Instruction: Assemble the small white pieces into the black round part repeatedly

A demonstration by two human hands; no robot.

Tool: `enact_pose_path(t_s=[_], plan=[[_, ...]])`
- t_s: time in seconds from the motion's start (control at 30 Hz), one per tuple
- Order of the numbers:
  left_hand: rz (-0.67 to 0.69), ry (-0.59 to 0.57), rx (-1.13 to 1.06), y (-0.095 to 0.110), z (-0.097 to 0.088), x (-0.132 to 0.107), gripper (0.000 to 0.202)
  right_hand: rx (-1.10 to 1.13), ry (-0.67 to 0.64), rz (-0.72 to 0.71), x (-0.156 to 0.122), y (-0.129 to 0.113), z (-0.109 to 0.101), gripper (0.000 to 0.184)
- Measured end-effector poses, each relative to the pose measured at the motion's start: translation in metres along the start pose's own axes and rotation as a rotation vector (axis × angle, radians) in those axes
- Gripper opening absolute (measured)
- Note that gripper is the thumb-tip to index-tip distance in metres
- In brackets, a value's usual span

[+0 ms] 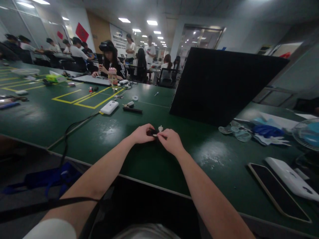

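Observation:
Low over the green table, my left hand [143, 133] is closed around a small dark object [152, 132], most of it covered by fingers. My right hand [170, 139] meets it from the other side, thumb and forefinger pinched at a thin pale piece [155, 135] against the dark object. Whether the two pieces are joined I cannot tell. Just behind my right fingertips a small white part [160, 128] stands on the table. Farther off lie a black bar-shaped item [132, 110] and a small white piece [130, 104].
A large black panel [224, 86] leans at right on the green table [159, 172]. A white power bank [109, 107] with a cable lies left. A phone [277, 191], another white device [291, 177] and a fan [307, 132] are right. Opposite, a person [109, 61] sits working.

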State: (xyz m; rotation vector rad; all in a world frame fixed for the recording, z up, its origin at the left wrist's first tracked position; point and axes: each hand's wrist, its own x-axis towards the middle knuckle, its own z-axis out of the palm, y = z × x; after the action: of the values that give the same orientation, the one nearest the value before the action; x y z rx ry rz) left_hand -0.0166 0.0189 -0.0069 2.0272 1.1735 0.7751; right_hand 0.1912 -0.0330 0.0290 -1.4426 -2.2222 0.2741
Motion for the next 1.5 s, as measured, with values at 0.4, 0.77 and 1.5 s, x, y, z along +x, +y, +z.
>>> enact_pose_path(t_s=[0.4,0.77,1.5], plan=[[0.025,0.005,0.104,0.001,-0.003,-0.001,0.047,-0.063,0.079,0.016,0.028,0.024,-0.002,0.041],[0.033,0.063,0.267,0.005,-0.008,-0.008,0.047,-0.128,0.01,0.13,0.019,0.033,-0.007,0.017],[0.106,0.039,0.231,0.017,0.009,-0.01,0.037,0.176,0.184,0.057,-0.014,0.017,-0.004,0.024]])
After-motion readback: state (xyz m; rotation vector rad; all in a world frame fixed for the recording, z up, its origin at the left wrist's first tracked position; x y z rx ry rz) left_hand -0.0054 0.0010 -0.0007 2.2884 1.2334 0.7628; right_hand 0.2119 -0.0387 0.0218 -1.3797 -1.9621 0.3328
